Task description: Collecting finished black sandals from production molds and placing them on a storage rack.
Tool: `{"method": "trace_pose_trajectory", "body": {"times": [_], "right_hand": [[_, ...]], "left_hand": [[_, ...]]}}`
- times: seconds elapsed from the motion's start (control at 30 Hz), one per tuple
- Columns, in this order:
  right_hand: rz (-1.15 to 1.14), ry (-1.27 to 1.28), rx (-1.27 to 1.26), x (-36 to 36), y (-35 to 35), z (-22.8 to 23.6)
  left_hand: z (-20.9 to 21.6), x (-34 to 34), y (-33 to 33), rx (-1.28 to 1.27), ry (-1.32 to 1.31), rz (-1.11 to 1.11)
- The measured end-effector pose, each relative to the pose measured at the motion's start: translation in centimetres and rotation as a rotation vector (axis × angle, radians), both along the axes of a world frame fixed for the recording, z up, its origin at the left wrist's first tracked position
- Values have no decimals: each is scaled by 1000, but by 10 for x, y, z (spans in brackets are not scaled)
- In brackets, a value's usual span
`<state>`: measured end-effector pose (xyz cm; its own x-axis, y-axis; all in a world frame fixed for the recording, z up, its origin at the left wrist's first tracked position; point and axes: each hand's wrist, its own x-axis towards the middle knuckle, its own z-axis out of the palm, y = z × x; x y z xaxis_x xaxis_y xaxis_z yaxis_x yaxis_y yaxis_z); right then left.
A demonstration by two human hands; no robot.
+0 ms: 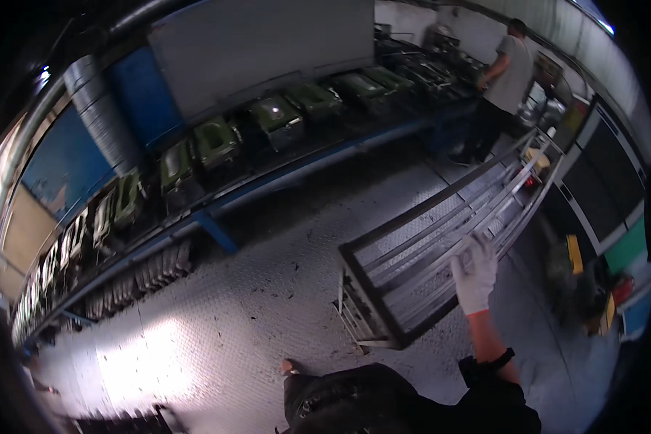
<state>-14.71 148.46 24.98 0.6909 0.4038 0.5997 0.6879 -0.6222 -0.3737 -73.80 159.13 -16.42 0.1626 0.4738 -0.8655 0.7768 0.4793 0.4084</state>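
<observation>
My right hand (476,271), in a white glove, lies over the near right rail of a long metal rack (372,289). Its fingers bend across the rail, though motion blurs them a little. The rack is an open frame with several lengthwise bars, stretching away from me to the right. A dark band circles my right wrist. My left hand is out of sight. Low in the middle shows a small brownish shape (289,367) beside my dark clothing, too unclear to name.
A long blue-framed bench (217,230) curves along the left and far side, carrying several green and metal box-shaped moulds (276,119). A person (510,69) in a grey shirt stands at its far end. Dark-panelled cabinets (604,177) stand to the right, with a yellow object (574,253) nearby.
</observation>
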Motion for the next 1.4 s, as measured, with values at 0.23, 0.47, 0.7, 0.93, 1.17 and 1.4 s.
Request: {"method": "trace_pose_trajectory", "body": {"times": [0.23, 0.47, 0.7, 0.93, 1.17, 1.4], "right_hand": [[-636, 34, -181, 54, -35, -39], [-933, 359, 8, 56, -80, -56], [-1010, 551, -27, 93, -47, -19], [-1222, 792, -309, 130, -40, -4], [-1202, 1041, -299, 258, -49, 92], [-921, 848, -29, 549, 10, 116]], "left_hand": [[-13, 100, 371, 450, -127, -733], [95, 443, 509, 617, -516, -553], [67, 671, 496, -204, -347, -922], [66, 882, 481, -207, -296, -1190], [61, 1124, 427, -139, -533, -1494], [64, 1381, 353, -99, -728, -1133]]}}
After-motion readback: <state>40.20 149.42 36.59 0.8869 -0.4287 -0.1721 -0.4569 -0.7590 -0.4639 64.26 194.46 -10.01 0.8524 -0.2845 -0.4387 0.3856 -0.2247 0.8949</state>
